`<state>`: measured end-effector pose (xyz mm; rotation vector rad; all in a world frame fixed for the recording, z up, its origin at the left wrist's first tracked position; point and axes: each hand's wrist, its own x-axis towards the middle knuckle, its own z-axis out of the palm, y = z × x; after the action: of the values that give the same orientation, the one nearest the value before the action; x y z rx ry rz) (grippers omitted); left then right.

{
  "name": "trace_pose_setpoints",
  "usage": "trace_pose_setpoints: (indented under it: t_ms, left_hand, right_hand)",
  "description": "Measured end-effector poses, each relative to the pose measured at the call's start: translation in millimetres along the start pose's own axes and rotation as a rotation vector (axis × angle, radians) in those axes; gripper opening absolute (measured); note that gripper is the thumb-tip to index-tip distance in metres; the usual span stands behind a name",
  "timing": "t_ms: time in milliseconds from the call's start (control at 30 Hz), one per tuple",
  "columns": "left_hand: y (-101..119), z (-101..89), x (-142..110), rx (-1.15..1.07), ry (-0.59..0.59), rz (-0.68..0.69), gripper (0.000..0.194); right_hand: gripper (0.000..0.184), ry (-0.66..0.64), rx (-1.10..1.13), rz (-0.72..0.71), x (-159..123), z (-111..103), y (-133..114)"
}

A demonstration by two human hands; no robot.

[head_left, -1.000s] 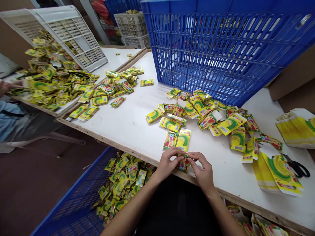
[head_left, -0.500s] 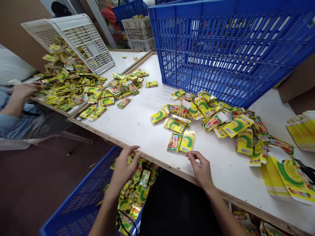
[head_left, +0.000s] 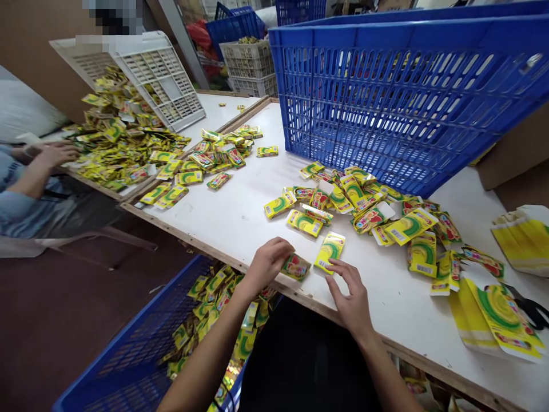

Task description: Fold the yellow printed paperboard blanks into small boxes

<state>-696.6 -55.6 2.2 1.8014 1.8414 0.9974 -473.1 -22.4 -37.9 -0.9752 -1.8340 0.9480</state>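
My left hand [head_left: 271,262] is at the table's front edge, its fingers closed on the left end of a small green-and-yellow candy box [head_left: 297,267], printed side up. To the right of that box lies a yellow candy box [head_left: 330,249] with a green swirl and a barcode. The fingertips of my right hand [head_left: 350,294] rest at its lower corner, thumb and fingers apart. Just beyond both hands, a loose pile of similar boxes [head_left: 352,191] spreads over the white tabletop [head_left: 240,223]; some have white flaps sticking up.
A large blue crate [head_left: 364,97] stands behind the pile. Below the table edge, another blue crate [head_left: 124,349] holds many boxes. Flat yellow cartons [head_left: 493,315] and black-handled scissors [head_left: 529,309] lie at right. At left, a co-worker's hands [head_left: 54,154] are beside a heap spilling from a white basket [head_left: 165,86].
My left hand has moved right from the table edge and taken hold of the green-and-yellow box, which has shifted towards me. My right hand's fingers have spread beside the yellow box.
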Motion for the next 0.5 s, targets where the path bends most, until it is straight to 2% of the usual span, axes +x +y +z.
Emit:
trace_pose_setpoints:
  t_ms: [67, 133, 200, 333, 400, 500]
  left_hand:
    - [13.3, 1.0, 4.9, -0.130, -0.150, 0.078, 0.019]
    - [24.2, 8.4, 9.9, -0.264, -0.204, 0.062, 0.015]
    - [28.9, 17.5, 12.6, -0.413, -0.146, -0.011, 0.016]
    - [20.4, 34.6, 4.1, -0.617, 0.114, -0.083, 0.035]
    - [13.8, 44.4, -6.7, -0.665, 0.131, -0.106, 0.033]
    - [9.7, 58.8, -21.7, -0.720, 0.058, -0.179, 0.028]
  right_hand:
    - [0.023, -0.055, 0.056, -0.009, 4.0, 10.0, -4.6]
    - [0.023, -0.094, 0.118, 0.040, 5.8, 17.5, -5.9]
    - [0.018, -0.078, 0.155, 0.102, 5.2, 19.6, -3.1]
    - [0.018, 0.008, 0.185, 0.174, -0.9, 13.1, 7.3]
    - [0.020, 0.023, 0.203, 0.194, -4.3, 10.2, 11.2]
    - [0.024, 0.002, 0.213, 0.200, -7.2, 7.9, 15.0]
